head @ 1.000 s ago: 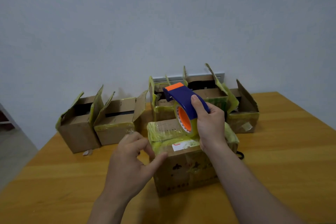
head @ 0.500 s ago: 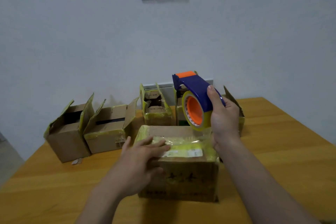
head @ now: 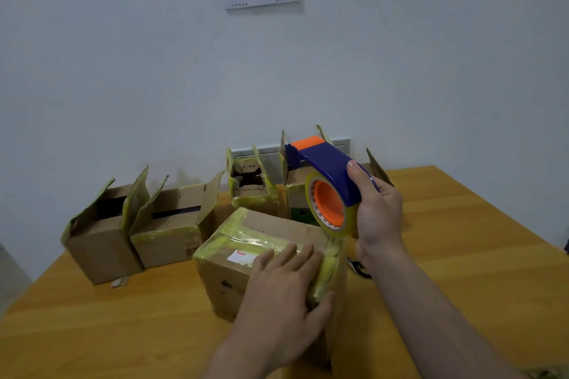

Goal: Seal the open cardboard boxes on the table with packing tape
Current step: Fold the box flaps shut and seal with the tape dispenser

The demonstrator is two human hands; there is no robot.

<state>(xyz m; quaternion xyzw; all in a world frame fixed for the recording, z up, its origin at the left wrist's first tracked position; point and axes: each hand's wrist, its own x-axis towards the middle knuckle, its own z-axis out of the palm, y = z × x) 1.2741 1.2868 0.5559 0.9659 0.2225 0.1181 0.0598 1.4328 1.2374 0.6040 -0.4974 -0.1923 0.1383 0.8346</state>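
Cardboard box (head: 277, 228), tape dispenser (head: 328, 170), wooden table (head: 462, 255), white wall (head: 123, 71)

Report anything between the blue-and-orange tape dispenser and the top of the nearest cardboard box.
Only the left hand, which lies flat on top of the brown cardboard box, at its near right. The right hand grips the blue-and-orange tape dispenser just above the far right corner; nothing else visible lies between.

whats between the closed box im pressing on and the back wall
An open box and, partly hidden by the tape dispenser, another open box, both with flaps up, in the head view.
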